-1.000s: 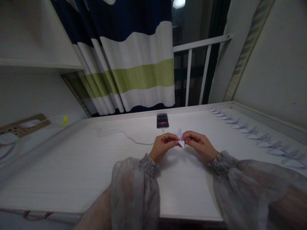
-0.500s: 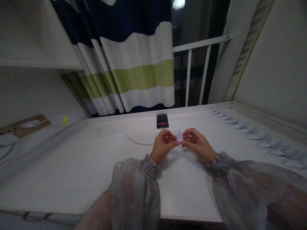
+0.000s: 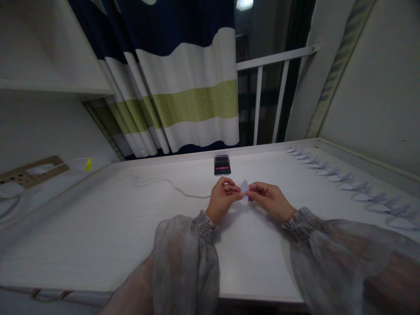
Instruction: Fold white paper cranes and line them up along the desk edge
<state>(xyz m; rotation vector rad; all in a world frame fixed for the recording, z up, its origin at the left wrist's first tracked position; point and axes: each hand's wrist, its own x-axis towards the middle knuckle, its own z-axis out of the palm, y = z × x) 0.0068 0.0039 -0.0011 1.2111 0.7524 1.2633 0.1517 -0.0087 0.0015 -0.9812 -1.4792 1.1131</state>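
Between my two hands, a little above the white desk [image 3: 138, 236], is a small piece of folded white paper [image 3: 244, 186] with a pointed top. My left hand [image 3: 225, 197], wearing a ring, pinches its left side between thumb and fingers. From the other side my right hand [image 3: 269, 199] grips it with thumb and forefinger, the other fingers curled behind. The fingertips cover part of the paper's middle. Along the desk's right side stands a row of several folded paper figures [image 3: 344, 180], pale and winged.
A phone [image 3: 222, 168] lies near the desk's back edge, its screen lit. A white cable [image 3: 173, 185] curves across the desk to the left of my hands. On the left wall is a socket strip [image 3: 36, 170] with plugs. A striped curtain [image 3: 197, 96] hangs behind.
My right hand has shifted slightly, its fingers now more closed and flatter against the paper. The folded paper's lower point shows more below my fingers. My left hand has barely moved.
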